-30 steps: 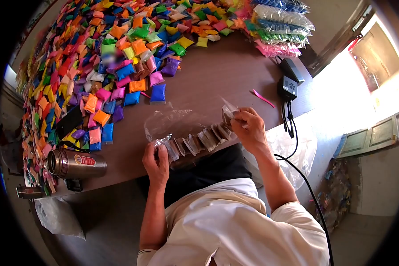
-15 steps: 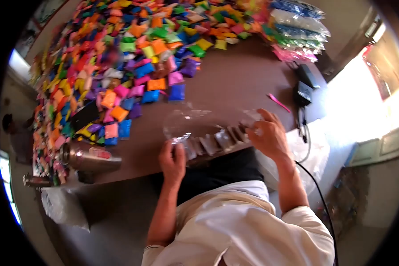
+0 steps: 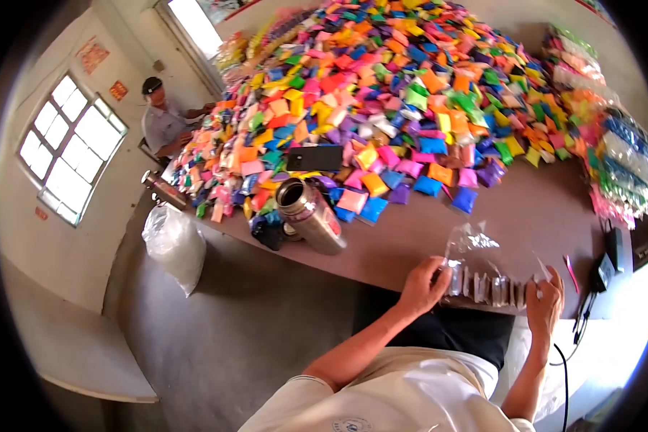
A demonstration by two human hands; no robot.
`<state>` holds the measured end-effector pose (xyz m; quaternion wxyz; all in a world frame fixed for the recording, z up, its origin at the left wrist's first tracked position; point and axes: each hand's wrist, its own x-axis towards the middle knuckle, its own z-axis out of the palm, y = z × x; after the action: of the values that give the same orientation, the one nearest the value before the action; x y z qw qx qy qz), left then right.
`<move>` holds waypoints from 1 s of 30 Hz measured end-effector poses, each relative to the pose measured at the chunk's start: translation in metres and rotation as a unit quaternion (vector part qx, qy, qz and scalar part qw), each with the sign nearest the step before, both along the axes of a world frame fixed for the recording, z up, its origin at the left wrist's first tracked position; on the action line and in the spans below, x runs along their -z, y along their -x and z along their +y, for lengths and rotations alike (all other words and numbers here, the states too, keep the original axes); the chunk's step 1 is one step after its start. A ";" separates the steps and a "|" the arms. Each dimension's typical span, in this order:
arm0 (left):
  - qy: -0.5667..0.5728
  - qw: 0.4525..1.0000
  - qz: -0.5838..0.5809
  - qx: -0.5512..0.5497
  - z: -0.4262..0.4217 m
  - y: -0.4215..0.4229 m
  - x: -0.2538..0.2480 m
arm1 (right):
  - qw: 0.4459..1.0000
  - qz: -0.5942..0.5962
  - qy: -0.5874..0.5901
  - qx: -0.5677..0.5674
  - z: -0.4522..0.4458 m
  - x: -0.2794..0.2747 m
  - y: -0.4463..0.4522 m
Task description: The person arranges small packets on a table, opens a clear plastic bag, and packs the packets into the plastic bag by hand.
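A clear plastic bag [image 3: 474, 239] lies at the table's front edge, its loose film spread toward the pile. Inside or beneath that film stands a row of small greyish-brown packets [image 3: 491, 289], side by side. My left hand [image 3: 423, 286] pinches the bag at the row's left end, thumb and fingers together. At the right end my right hand [image 3: 546, 302] has its fingers closed on the bag's other side, with a corner of film sticking up beside them. Part of the right fingers is hidden.
A big heap of colourful packets [image 3: 381, 93] covers the back of the brown table [image 3: 381, 248]. Around it are a black phone [image 3: 315, 158], an open steel flask [image 3: 313, 219], stacked bags [image 3: 626, 162], a pink strip [image 3: 571, 273] and black adapters [image 3: 608, 263]. A co-worker [image 3: 167, 119] sits far left.
My view has swung left, bringing the window and co-worker into clear sight. My left hand still holds the bag; my right hand has come down from above the row to its right end.
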<state>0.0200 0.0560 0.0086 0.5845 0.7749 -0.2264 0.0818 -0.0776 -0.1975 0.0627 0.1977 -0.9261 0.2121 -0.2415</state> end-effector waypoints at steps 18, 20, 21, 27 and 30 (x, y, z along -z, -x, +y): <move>-0.024 0.999 -0.021 0.004 0.000 -0.003 0.013 | 0.996 -0.064 -0.061 -0.012 -0.016 0.022 0.003; -0.023 0.999 -0.024 -0.001 0.001 -0.003 0.010 | 0.996 -0.072 -0.059 -0.019 -0.018 0.025 0.002; -0.022 1.000 -0.016 0.001 0.001 -0.001 0.009 | 0.993 -0.083 -0.079 -0.017 -0.018 0.027 0.001; -0.022 1.000 0.001 0.010 0.002 -0.005 0.007 | 0.982 -0.110 -0.150 -0.032 -0.020 0.029 -0.012; -0.014 0.998 0.057 0.035 0.009 -0.015 0.003 | 0.981 -0.134 -0.137 -0.038 -0.021 0.029 -0.023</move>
<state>0.0349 0.0649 0.0059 0.5880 0.7781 -0.2204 0.0137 -0.0543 -0.2186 0.0338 0.3584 -0.8569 0.1793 -0.3243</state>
